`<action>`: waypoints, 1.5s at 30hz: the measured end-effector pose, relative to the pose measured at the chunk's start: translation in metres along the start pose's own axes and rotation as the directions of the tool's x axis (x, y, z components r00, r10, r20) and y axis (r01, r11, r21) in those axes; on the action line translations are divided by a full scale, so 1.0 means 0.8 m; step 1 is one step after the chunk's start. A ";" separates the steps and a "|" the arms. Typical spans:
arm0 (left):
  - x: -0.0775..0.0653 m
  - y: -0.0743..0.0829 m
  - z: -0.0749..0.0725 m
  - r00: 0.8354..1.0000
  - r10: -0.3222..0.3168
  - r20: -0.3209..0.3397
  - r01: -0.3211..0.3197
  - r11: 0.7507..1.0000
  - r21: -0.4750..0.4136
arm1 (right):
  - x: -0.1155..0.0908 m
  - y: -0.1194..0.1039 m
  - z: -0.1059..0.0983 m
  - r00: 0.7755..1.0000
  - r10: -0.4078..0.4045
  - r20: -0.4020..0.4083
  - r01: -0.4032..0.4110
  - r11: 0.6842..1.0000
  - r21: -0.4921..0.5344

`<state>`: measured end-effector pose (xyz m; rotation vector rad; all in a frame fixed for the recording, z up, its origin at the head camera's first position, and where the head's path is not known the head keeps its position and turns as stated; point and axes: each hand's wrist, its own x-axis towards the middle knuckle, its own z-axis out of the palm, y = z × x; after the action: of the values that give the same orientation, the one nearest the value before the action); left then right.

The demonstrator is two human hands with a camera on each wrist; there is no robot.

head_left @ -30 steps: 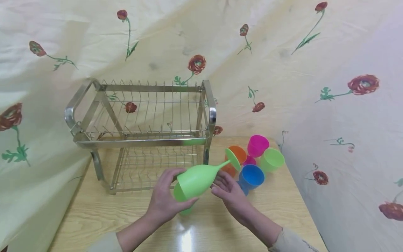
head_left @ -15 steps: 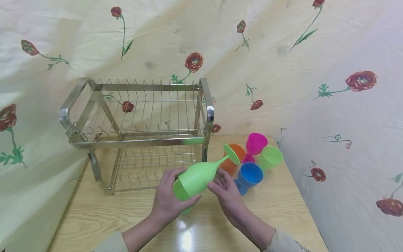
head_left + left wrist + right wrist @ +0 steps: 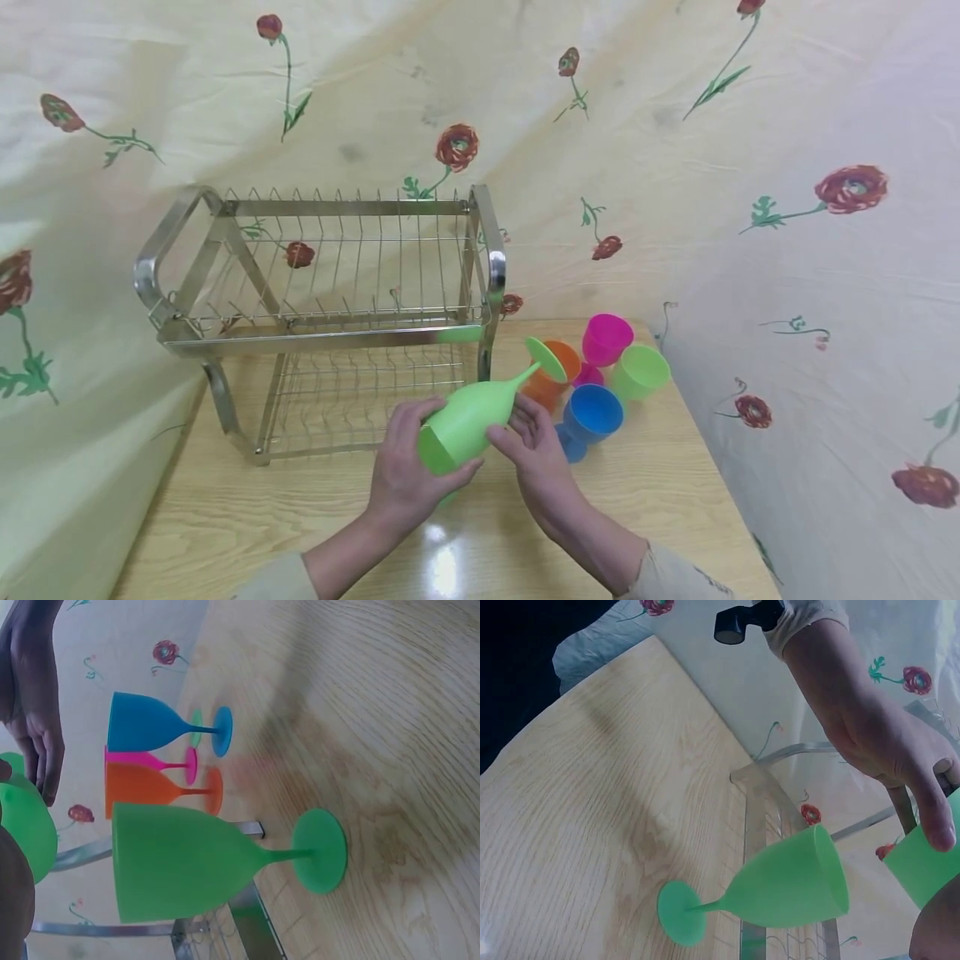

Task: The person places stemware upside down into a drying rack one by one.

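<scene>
A light green plastic goblet [image 3: 480, 412] is held tilted above the table, its mouth toward the lower left and its foot raised to the right. My left hand [image 3: 405, 462] grips the bowl near the rim. On the bowl's other side, my right hand [image 3: 542, 457] holds it near the stem, thumb in front and fingers behind. A second green goblet [image 3: 184, 862] stands upright on the table below; in the head view it is mostly hidden. To the right stand a blue goblet [image 3: 592, 412], an orange goblet [image 3: 566, 362], a pink goblet [image 3: 607, 337] and another light green goblet [image 3: 641, 372].
A two-tier metal dish rack [image 3: 322, 337] stands at the back left of the wooden table [image 3: 247, 517]. Flower-patterned cloth [image 3: 600, 167] hangs behind and along both sides of the table.
The right thumb has moved from beside the held goblet onto its bowl. The goblet stays tilted in the left hand, and the view has shifted slightly.
</scene>
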<state>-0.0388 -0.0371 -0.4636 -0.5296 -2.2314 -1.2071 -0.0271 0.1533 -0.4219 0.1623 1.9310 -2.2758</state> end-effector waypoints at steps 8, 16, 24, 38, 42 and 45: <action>-0.003 0.003 0.008 1.000 -0.017 -0.016 0.018 0.999 0.033 | 0.011 0.000 0.007 0.999 0.009 -0.039 -0.010 0.999 -0.033; -0.002 0.009 0.013 0.999 -0.024 -0.023 0.025 0.999 0.043 | 0.016 -0.002 0.008 0.998 0.018 -0.065 -0.019 1.000 -0.016; -0.001 0.010 0.018 0.999 -0.023 -0.022 0.024 0.997 0.067 | 0.019 -0.005 0.007 0.997 0.021 -0.074 -0.024 0.999 -0.044; 0.006 0.015 0.019 0.999 -0.003 0.053 0.002 1.000 0.020 | 0.023 -0.013 -0.003 0.993 0.024 -0.119 -0.034 0.996 -0.083; 0.008 0.017 0.015 0.996 0.008 0.091 -0.008 1.000 -0.003 | 0.020 -0.016 -0.007 0.991 0.017 -0.131 -0.027 0.996 -0.079; 0.010 0.020 0.008 0.993 0.021 0.119 -0.023 1.000 0.008 | 0.017 -0.019 -0.011 0.991 0.011 -0.131 -0.023 0.996 -0.084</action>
<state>-0.0373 -0.0227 -0.4512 -0.6359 -2.3229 -1.1813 -0.0431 0.1638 -0.4109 0.3240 2.0774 -2.2183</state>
